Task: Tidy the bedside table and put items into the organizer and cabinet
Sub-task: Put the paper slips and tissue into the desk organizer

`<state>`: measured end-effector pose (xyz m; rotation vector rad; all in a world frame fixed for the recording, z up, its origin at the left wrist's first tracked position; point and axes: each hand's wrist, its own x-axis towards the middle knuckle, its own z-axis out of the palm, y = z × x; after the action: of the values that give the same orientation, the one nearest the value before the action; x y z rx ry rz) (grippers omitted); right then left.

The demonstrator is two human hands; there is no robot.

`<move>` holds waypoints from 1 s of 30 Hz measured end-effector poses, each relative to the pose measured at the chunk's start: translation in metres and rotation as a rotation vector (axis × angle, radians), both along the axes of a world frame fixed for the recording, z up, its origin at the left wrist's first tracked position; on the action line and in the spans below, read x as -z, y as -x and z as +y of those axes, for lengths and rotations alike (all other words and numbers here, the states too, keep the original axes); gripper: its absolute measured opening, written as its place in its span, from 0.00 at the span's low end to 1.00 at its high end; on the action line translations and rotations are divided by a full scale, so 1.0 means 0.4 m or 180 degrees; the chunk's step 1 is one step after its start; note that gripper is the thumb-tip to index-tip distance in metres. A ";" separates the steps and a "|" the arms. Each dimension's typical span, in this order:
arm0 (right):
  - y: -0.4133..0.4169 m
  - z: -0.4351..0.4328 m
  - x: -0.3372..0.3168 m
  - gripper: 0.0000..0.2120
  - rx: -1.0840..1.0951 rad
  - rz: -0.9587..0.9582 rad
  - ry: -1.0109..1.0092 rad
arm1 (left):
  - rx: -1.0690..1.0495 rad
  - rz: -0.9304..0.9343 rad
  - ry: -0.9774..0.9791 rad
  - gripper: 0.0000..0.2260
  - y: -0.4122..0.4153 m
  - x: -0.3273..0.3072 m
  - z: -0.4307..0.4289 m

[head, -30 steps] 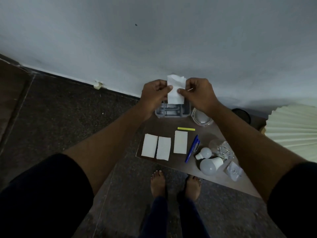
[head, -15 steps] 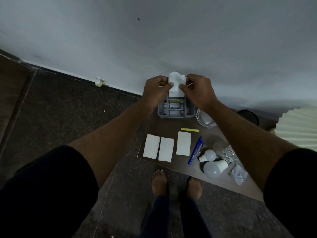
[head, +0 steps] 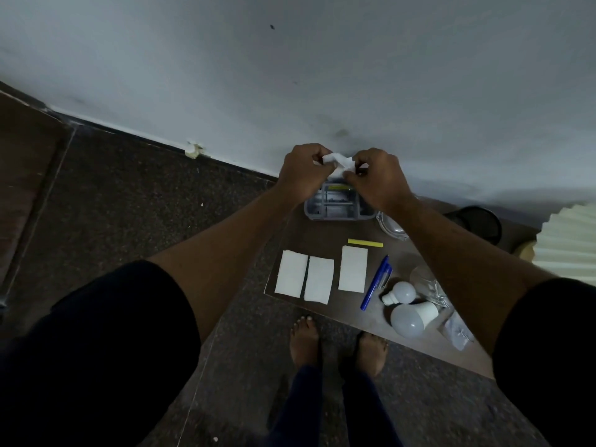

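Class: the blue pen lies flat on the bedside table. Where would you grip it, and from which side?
Pinch the blue pen across its mid-barrel, coming straight down. It lies flat and slanted, with a folded tissue on one side and the small bulb near its lower end; the middle looks freest.

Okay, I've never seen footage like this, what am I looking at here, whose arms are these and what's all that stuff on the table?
No machine here. A person wears a wide-angle camera on the head, looking down, so you see their own arms, legs and bare feet. The left hand and right hand hold a crumpled white tissue between them, above a grey organizer with compartments at the back of the brown bedside table. On the table lie three flat white paper pieces, a yellow strip, a blue pen, two white light bulbs and some clear plastic packets, partly hidden by the right arm. A pleated lampshade shows at the right edge.
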<state>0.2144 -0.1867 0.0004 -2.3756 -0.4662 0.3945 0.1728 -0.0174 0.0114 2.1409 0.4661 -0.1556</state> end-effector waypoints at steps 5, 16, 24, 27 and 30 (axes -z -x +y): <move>0.008 -0.005 0.000 0.13 0.0083 0.0085 -0.0162 | 0.0150 0.0075 -0.0268 0.08 0.004 0.018 -0.004; 0.005 -0.003 0.007 0.04 0.0046 -0.0133 0.0142 | 0.0064 -0.0034 -0.0422 0.10 0.012 0.039 0.001; 0.013 -0.007 -0.003 0.21 0.0221 0.0005 0.0049 | 0.0066 0.0007 -0.0330 0.11 0.005 0.025 -0.011; 0.015 -0.011 -0.004 0.21 0.0224 -0.0018 0.0071 | -0.0033 0.0022 -0.0294 0.11 0.004 0.022 -0.010; 0.020 -0.010 -0.007 0.23 0.0203 0.0029 -0.0006 | -0.0050 0.0020 -0.0281 0.12 0.007 0.025 -0.009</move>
<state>0.2066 -0.1908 0.0031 -2.3793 -0.3856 0.3753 0.1701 -0.0212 0.0015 2.2231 0.5016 -0.1352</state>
